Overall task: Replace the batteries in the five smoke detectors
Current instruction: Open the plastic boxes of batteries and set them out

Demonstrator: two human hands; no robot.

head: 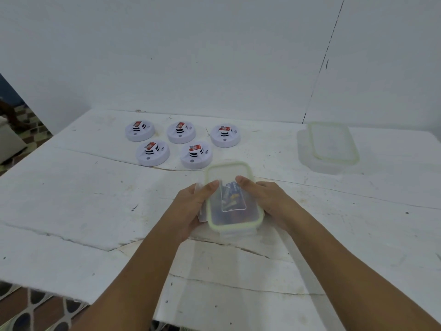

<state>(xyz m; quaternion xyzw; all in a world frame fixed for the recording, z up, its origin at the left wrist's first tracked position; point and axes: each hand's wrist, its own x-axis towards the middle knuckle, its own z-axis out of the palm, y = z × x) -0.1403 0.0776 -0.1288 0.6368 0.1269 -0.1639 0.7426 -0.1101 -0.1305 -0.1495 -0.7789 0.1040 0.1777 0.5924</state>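
Right now both hands clasp the lidded container of batteries near the middle of the table, toward its front edge. The left hand curls round its left side flap, thumb on the lid; the right hand wraps the right side likewise. Its stiff, smooth plastic looks light and a little slippery, so the side latches seem the best hold. Five smoke detectors sit face down in two rows toward the back edge, batteries showing. A second, empty container rests near the back right corner.
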